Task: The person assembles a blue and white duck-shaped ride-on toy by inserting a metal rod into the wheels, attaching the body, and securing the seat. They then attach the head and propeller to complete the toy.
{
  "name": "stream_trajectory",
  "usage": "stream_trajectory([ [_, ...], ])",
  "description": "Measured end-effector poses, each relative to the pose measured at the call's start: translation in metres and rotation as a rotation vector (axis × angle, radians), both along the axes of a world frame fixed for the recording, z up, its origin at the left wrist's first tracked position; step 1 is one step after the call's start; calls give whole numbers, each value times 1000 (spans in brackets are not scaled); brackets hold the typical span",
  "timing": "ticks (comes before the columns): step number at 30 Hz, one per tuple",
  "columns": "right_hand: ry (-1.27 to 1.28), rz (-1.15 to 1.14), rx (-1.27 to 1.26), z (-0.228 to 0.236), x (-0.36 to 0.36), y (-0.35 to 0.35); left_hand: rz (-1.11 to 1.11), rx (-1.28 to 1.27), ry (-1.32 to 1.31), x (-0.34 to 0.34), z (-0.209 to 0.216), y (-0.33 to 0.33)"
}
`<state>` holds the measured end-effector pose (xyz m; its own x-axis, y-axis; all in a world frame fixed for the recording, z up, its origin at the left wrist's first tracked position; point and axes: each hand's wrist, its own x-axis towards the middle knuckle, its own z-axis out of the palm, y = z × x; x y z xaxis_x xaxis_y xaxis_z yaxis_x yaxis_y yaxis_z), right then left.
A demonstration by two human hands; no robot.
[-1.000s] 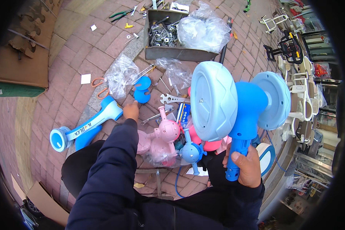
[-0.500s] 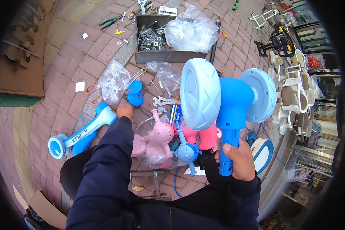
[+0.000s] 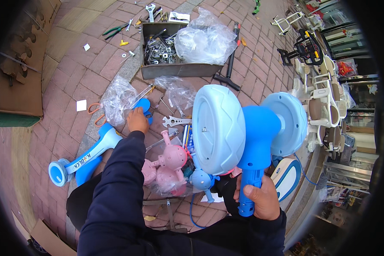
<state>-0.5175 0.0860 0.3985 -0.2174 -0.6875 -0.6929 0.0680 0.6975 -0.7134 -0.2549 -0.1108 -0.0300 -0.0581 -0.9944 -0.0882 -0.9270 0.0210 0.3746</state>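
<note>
My right hand (image 3: pixel 264 197) grips the blue tube of a toy wheel unit (image 3: pixel 260 138). The unit is held upright, with a light-blue ridged wheel on each side of a blue fork. My left hand (image 3: pixel 137 120) reaches down to the paving, its bent fingers on the edge of a blue round plastic cover (image 3: pixel 143 103); the fingertips are partly hidden. A blue frame part (image 3: pixel 94 151) with a small wheel end lies left of that forearm. Pink plastic toy parts (image 3: pixel 174 157) in clear wrap and a blue round-bodied toy part (image 3: pixel 201 180) lie between my arms.
Ahead stands a metal box (image 3: pixel 181 70) of loose hardware with a plastic bag (image 3: pixel 207 40). Around it lie pliers (image 3: pixel 114 31), orange-handled scissors (image 3: pixel 97 114), a flat wrench (image 3: pixel 175 121) and a black T-shaped pump (image 3: pixel 230 64). White seat frames (image 3: pixel 324 100) line the right; a carton (image 3: pixel 19 77) stands left.
The view has shifted, so the paving items sit lower and further left. My left hand has moved forward onto the blue cover. The wheel unit has turned slightly in my right hand.
</note>
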Motion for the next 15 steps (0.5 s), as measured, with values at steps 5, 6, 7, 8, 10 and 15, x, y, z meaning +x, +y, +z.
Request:
stream_trajectory([
  [5,-37,-1,33,-4,-7,-2,-142,-9,-155,20,-12,-25],
  [6,-45,-13,25,-4,-7,-1,-163,-57,-180,22,-11,-28],
  [7,-45,0,19,-5,-7,0,-136,-73,-141,23,-9,-31],
  [8,-49,11,12,-5,-7,1,-104,-84,-133,23,-4,-35],
  [10,-77,16,-16,-5,-7,3,26,-46,9,17,14,-45],
  [15,-301,-87,-165,-10,-9,9,383,-85,648,-11,116,-87],
])
